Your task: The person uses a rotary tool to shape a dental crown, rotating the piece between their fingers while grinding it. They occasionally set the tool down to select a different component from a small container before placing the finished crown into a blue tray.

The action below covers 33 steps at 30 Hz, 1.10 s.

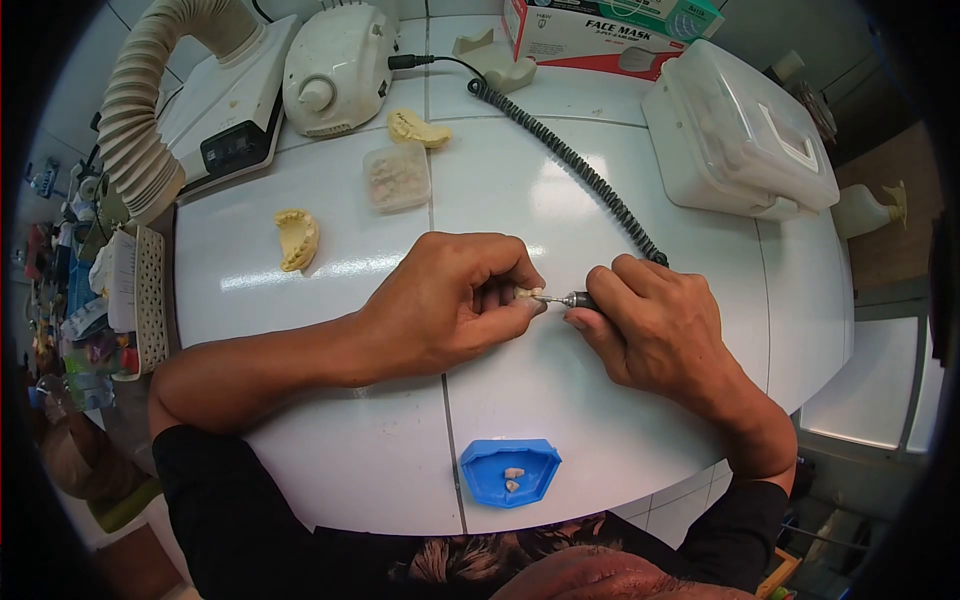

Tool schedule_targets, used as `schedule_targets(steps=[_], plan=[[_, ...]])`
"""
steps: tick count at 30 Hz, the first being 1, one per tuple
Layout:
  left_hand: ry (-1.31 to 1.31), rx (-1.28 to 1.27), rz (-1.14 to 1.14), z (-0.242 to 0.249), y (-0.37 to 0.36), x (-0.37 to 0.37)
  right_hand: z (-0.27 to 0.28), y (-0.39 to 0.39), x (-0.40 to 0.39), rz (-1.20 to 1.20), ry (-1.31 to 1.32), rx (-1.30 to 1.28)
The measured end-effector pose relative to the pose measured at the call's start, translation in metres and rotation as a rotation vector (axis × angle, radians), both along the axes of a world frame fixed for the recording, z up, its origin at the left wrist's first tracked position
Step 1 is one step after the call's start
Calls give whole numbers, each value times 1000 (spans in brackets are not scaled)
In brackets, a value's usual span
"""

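Note:
Between the fingertips of my left hand [455,300] is a small pale tooth-like piece [527,293], mostly hidden by the fingers. My right hand [655,320] is closed around a dark rotary handpiece [580,299], whose thin metal tip reaches to the small piece. A black coiled cord [575,160] runs from behind the right hand to the white control box [335,70]. Nearer me, a blue tray [480,485] holds small pale pieces [513,473]. Yellowish dental casts lie farther off, one at left [297,240] and one at the back [418,128].
A small clear container [397,178] sits beyond my left hand. At back left are a ribbed hose [140,120] and a white unit [225,110]. A lidded white case [740,130] and face mask boxes [600,38] stand at back right. A woven basket [151,300] borders the left edge.

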<state>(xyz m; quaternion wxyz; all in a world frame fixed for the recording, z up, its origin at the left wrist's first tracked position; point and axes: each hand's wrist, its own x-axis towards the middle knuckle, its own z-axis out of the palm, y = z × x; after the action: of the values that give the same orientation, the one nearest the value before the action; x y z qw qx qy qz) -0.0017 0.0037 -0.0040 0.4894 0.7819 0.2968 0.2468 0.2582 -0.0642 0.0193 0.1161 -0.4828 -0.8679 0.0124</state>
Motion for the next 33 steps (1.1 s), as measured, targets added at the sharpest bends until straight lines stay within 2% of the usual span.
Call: schedule_targets(steps=[33], plan=[[30, -10, -1, 3, 0, 0, -1, 0, 0, -10, 13, 0]])
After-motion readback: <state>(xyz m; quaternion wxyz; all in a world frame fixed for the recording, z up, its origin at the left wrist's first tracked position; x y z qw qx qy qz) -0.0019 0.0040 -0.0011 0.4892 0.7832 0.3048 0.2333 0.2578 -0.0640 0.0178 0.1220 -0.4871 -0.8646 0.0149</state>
